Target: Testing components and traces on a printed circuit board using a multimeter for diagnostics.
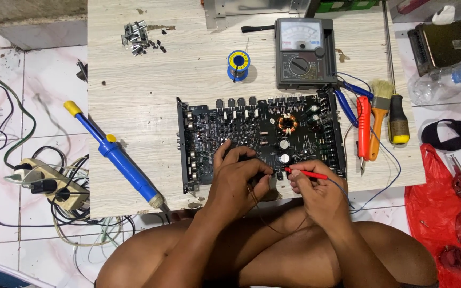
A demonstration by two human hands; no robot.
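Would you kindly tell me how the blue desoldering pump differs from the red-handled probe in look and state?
The blue desoldering pump with the yellow plunger knob is thick and long, while the red-handled probe is thin and short. The pump lies untouched, diagonally on the pale wooden board, whereas the probe is pinched in the right hand and trails a wire. Both are slender hand tools.
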